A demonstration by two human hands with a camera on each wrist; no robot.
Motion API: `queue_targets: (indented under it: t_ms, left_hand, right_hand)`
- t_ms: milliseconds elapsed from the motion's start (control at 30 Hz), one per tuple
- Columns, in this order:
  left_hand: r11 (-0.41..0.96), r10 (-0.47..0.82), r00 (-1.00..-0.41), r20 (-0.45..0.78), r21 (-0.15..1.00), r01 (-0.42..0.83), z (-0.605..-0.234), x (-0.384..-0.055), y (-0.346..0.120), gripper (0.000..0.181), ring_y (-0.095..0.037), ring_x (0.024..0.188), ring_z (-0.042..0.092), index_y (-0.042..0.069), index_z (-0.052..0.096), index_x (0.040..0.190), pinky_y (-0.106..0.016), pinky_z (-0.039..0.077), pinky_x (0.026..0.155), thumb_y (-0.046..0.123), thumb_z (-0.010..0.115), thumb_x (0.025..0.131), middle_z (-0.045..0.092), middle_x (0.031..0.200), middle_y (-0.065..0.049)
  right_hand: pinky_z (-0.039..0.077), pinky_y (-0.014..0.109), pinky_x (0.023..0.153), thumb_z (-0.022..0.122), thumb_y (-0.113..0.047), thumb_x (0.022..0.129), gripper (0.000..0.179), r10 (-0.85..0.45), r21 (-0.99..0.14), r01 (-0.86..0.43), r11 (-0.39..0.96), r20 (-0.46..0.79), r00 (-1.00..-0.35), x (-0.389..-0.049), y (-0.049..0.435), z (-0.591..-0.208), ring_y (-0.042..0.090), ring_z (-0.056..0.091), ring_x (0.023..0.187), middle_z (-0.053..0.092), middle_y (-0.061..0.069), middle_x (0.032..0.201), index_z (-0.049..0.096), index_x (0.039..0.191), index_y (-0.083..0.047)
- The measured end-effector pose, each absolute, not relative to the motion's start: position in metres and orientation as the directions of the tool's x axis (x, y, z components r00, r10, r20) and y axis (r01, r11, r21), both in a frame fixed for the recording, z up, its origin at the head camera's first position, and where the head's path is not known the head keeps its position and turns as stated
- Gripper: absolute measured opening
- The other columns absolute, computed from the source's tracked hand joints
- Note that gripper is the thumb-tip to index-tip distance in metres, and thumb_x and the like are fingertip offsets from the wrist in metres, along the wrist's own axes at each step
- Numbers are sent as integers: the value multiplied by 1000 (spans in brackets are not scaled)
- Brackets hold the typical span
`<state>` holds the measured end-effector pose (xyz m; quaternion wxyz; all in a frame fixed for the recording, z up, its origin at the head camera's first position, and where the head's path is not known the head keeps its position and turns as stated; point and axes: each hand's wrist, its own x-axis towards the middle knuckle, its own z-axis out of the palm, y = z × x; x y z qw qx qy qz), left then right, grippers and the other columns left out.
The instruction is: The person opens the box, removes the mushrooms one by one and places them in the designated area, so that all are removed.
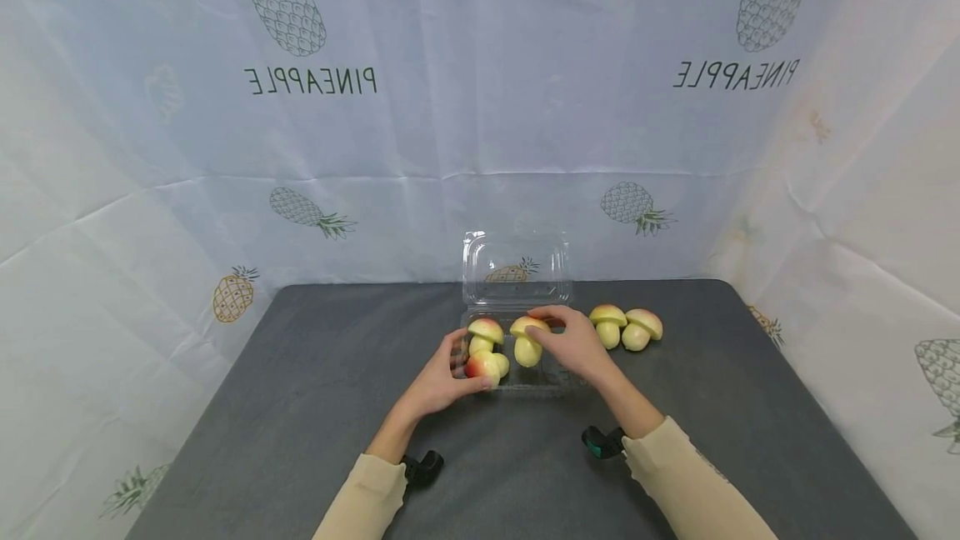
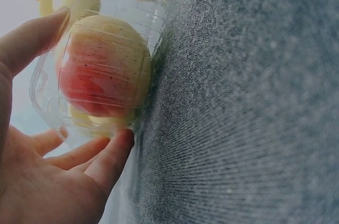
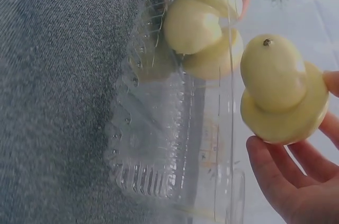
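A clear plastic clamshell box (image 1: 551, 375) sits on the table with its lid (image 1: 517, 290) raised at the back. My left hand (image 1: 437, 382) grips the box's left end, thumb at the near side and fingers around the far side. Inside that end lie two yellow mushrooms with red-tinged caps, one at the back (image 1: 485, 332) and one in front (image 1: 483, 367). My right hand (image 1: 576, 346) pinches a third mushroom (image 3: 273, 75) by its cap, stem hanging down, above the bare right part of the box. The right wrist view shows it level with the rim.
Two more mushrooms, a left one (image 1: 607, 325) and a right one (image 1: 642, 330), stand on the dark table (image 1: 330, 407) to the right of the box. A pineapple-print cloth (image 1: 480, 132) hangs close behind the table's back edge.
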<state>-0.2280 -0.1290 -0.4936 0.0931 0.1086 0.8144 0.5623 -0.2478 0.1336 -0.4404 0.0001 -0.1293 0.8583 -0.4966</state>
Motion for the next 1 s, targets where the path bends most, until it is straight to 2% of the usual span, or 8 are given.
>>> queue_targets:
  t_ms: [133, 433, 733, 833, 1000]
  left_hand:
    - [358, 279, -960, -32, 931, 72, -503, -233, -131, 96, -43, 135, 48, 8, 23, 159, -56, 46, 105, 26, 84, 87, 36, 151, -22]
    - [371, 289, -957, -34, 925, 79, -503, -232, -131, 99, -42, 135, 48, 9, 24, 159, -56, 46, 106, 33, 85, 86, 36, 151, -21]
    - [363, 306, -952, -27, 927, 90, -505, -232, -133, 99, -44, 134, 49, 10, 23, 160, -54, 51, 99, 34, 84, 86, 36, 151, -23]
    - [364, 302, -953, -31, 928, 86, -505, -233, -134, 99, -44, 134, 48, 11, 23, 160, -54, 51, 99, 34, 85, 86, 36, 151, -23]
    - [368, 296, -955, -35, 926, 80, -504, -233, -133, 99, -42, 135, 48, 11, 23, 160, -54, 50, 102, 36, 85, 86, 37, 151, -22]
  right_hand:
    - [53, 49, 92, 72, -32, 97, 41, -234, -864, -227, 450, 131, -963, -246, 139, -439, 32, 59, 119, 65, 10, 129, 68, 131, -10]
    - [53, 48, 91, 72, -36, 97, 40, -244, -851, -252, 460, 151, -958, -243, 153, -440, 30, 60, 117, 66, 7, 128, 69, 131, -14]
    - [54, 47, 90, 72, -36, 97, 44, -255, -849, -287, 445, 187, -949, -235, 166, -436, 32, 62, 114, 63, 10, 129, 67, 132, -10]
    - [53, 48, 94, 71, -35, 98, 45, -258, -844, -302, 443, 203, -945, -235, 172, -436, 31, 62, 115, 64, 11, 129, 66, 133, -7]
    - [53, 49, 93, 70, -30, 99, 43, -253, -826, -340, 450, 247, -935, -232, 186, -437, 28, 62, 109, 65, 10, 124, 67, 133, -4]
